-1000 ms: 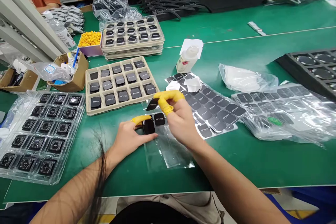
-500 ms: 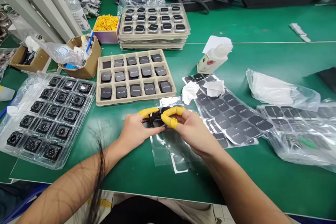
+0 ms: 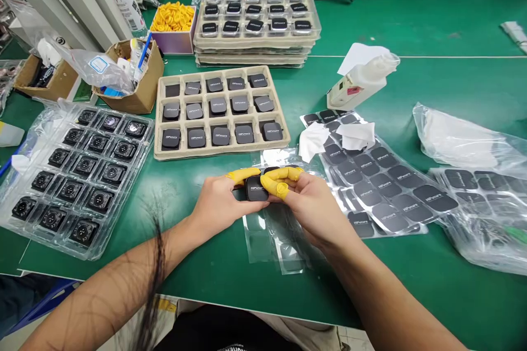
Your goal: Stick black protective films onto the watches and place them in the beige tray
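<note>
Both hands hold one black smartwatch (image 3: 256, 188), a rounded square with white lettering on its upward face. My left hand (image 3: 218, 200) is closed on its left side, with the thumb along the near edge and a yellow finger cot at the far edge. My right hand (image 3: 307, 197) pinches the right side, its thumb and forefinger in yellow cots and covering that corner. Under the hands lie clear film sheets (image 3: 284, 247). Just beyond, a beige tray (image 3: 222, 150) carries similar lettered black squares in its compartments.
A clear plastic tray (image 3: 93, 186) of smartwatches lies left. Sheets of black stickers (image 3: 370, 186), white wipes (image 3: 313, 140) and a white bottle (image 3: 358, 85) are right. Behind stand stacked trays (image 3: 255, 38), a box of yellow finger cots (image 3: 175, 30) and a cardboard box (image 3: 142, 90).
The camera view has shifted, so the things on the right lie farther right in the picture. Both hands still grip the smartwatch, whose lettered face now shows more plainly.
</note>
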`<state>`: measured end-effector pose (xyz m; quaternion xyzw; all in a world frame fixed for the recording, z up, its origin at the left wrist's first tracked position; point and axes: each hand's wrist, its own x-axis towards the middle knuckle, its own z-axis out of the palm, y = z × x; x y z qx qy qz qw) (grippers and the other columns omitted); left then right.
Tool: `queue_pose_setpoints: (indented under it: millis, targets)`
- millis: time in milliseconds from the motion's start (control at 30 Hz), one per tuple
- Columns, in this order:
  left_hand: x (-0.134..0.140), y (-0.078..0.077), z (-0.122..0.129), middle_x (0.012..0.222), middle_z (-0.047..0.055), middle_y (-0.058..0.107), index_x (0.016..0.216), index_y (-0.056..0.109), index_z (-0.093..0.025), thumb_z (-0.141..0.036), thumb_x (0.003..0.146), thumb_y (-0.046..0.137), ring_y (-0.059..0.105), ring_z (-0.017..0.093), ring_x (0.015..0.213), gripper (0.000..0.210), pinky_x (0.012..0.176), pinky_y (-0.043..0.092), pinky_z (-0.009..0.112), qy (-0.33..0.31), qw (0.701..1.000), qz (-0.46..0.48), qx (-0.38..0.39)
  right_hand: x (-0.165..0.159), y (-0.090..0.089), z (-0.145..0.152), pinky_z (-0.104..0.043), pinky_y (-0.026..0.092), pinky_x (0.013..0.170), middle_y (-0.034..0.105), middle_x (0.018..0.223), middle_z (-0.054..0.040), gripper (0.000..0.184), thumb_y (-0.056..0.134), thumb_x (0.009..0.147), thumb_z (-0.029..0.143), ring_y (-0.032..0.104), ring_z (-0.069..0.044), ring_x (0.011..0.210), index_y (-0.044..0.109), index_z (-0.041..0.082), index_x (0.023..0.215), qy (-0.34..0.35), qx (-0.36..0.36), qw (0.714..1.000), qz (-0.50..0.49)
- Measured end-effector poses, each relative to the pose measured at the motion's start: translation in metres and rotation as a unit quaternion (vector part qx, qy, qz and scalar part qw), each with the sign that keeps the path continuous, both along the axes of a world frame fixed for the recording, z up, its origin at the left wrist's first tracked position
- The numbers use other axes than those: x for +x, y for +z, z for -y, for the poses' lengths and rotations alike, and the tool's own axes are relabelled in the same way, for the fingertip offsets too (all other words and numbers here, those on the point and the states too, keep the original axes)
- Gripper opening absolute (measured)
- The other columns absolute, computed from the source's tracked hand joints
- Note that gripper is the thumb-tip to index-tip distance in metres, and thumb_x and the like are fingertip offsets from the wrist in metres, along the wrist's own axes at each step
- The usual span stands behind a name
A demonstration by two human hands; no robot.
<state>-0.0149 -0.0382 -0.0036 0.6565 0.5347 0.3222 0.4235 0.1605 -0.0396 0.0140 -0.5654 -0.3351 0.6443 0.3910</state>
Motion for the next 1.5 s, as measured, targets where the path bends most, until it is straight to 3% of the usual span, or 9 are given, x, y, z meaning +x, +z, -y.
queue_pose_setpoints:
  millis: [567, 867, 1233, 1400, 1500]
  targets:
    - [-0.001, -0.002, 0.0, 0.114, 0.001, 0.079, 0.121, 0.074, -0.025, -0.034, 0.068, 0.088, 0.076, 0.025, 0.104, 0.055, 0.099, 0.061, 0.037, 0.0, 1.0, 0.006, -0.015, -0.004, 0.002, -0.002, -0.034, 0.057, 0.071, 0.072, 0.085, -0.0049, 0.045, 0.095, 0.052, 0.045, 0.066, -0.018, 0.075, 0.074, 0.018, 0.082, -0.03, -0.009, 0.999, -0.009]
    - [-0.001, -0.004, 0.0, 0.111, 0.0, 0.08, 0.12, 0.074, -0.027, -0.036, 0.067, 0.089, 0.076, 0.025, 0.101, 0.055, 0.097, 0.062, 0.037, 0.0, 1.0, 0.006, -0.022, -0.005, 0.002, 0.0, -0.038, 0.057, 0.08, 0.073, 0.086, -0.0054, 0.045, 0.093, 0.055, 0.047, 0.068, -0.019, 0.077, 0.073, 0.018, 0.084, -0.026, 0.003, 1.0, 0.007]
    - [-0.001, -0.002, 0.0, 0.109, 0.001, 0.08, 0.12, 0.073, -0.025, -0.034, 0.067, 0.09, 0.077, 0.024, 0.098, 0.057, 0.097, 0.062, 0.036, 0.003, 0.999, 0.024, -0.025, -0.005, -0.001, 0.003, -0.037, 0.056, 0.076, 0.073, 0.089, -0.0061, 0.04, 0.087, 0.065, 0.05, 0.068, -0.022, 0.082, 0.071, 0.02, 0.086, -0.007, 0.036, 0.998, 0.041]
    - [0.0, 0.001, 0.0, 0.104, 0.002, 0.081, 0.114, 0.076, -0.023, -0.037, 0.065, 0.09, 0.078, 0.025, 0.097, 0.052, 0.095, 0.063, 0.037, 0.019, 0.999, 0.017, -0.027, 0.007, 0.004, 0.002, -0.033, 0.049, 0.059, 0.073, 0.09, -0.006, 0.04, 0.081, 0.076, 0.049, 0.064, -0.019, 0.064, 0.068, 0.024, 0.103, 0.024, 0.115, 0.963, 0.244]
    - [0.0, 0.001, 0.0, 0.103, 0.002, 0.081, 0.112, 0.077, -0.023, -0.032, 0.063, 0.091, 0.078, 0.026, 0.094, 0.052, 0.094, 0.064, 0.037, 0.022, 0.999, 0.031, -0.028, 0.009, 0.004, 0.0, -0.031, 0.049, 0.055, 0.072, 0.088, -0.0022, 0.062, 0.082, 0.075, 0.046, 0.063, -0.018, 0.06, 0.057, 0.026, 0.127, 0.089, 0.106, 0.969, 0.207]
